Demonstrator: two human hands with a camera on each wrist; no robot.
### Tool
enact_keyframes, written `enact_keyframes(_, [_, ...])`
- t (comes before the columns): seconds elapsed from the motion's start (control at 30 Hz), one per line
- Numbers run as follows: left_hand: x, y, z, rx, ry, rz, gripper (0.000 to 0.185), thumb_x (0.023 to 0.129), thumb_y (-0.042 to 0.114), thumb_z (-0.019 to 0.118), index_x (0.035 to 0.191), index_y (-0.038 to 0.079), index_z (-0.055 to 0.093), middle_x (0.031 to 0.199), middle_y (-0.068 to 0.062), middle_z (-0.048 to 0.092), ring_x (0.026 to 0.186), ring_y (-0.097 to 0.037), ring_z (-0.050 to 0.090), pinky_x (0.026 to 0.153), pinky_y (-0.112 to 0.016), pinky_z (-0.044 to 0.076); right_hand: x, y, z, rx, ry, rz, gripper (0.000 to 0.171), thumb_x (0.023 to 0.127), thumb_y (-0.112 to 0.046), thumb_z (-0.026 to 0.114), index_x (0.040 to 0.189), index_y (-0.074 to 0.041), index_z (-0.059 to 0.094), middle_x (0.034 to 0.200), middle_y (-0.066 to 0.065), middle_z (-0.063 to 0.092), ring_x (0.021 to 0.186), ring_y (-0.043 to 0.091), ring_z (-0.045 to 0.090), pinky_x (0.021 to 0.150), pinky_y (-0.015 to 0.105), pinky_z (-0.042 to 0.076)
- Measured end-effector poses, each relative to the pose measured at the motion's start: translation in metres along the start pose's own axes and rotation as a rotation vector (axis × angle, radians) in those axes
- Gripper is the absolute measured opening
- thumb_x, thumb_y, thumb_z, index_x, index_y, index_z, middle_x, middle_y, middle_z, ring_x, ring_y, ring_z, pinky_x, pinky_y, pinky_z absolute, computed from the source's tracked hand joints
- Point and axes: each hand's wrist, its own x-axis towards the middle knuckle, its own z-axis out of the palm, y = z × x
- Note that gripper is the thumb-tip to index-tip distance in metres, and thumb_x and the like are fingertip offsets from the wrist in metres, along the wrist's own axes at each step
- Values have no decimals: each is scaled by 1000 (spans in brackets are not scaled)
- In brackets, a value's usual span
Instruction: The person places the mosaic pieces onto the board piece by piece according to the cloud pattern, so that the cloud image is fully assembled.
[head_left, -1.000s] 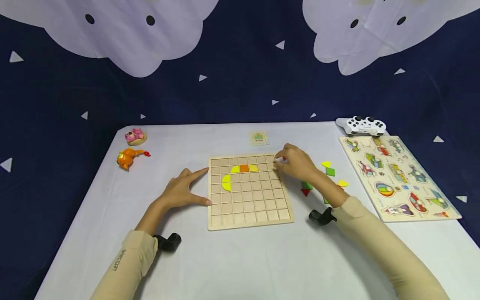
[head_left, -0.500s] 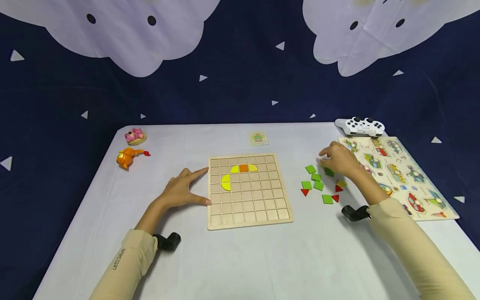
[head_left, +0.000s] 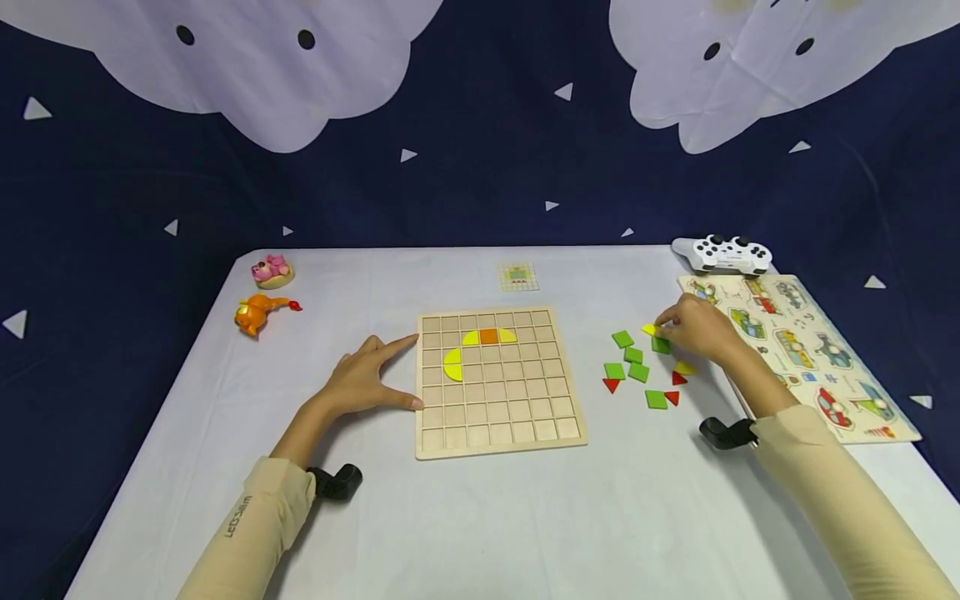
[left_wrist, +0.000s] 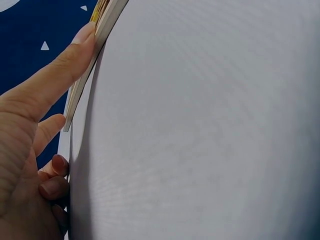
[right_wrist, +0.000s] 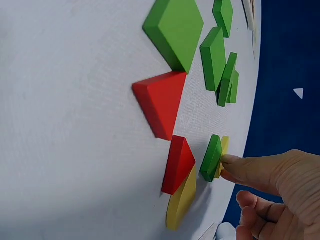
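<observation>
A wooden grid board lies mid-table, holding several yellow rounded pieces and an orange square. My left hand rests at the board's left edge, with thumb and index finger spread apart and touching its side. Over to the right, my right hand pinches a yellow rounded block between thumb and index finger. That block sits right beside a green square block on the table; the fingertips partly hide it.
Several green squares, red triangles and another yellow block lie right of the board. A picture puzzle and white game controller are farther right. A small pattern card lies behind; two toys stand left.
My right hand has left the board's upper right corner, moved right to the loose blocks and taken hold of a yellow one. My left hand stays at the board's edge.
</observation>
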Motion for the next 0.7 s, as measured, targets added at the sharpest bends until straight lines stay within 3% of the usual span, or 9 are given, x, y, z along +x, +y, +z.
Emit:
enact_keyframes(0.27, [0,0,0,-2,0,1,110,61,59,87,154,28,38,96,-7,44,81,-21,40,77,-36,29,0,2,5,3,-6,10,24,87,-17,74,96,5,76,98,24,67,91,38,62,72,51,48])
enact_keyframes(0.7, [1,-1,0,2,-2,-1,110,61,60,87,154,28,38,98,-7,45,84,-21,41,79,-37,30,5,-2,10,12,9,58,29,87,-21,73,94,7,73,99,24,58,87,36,57,72,52,46])
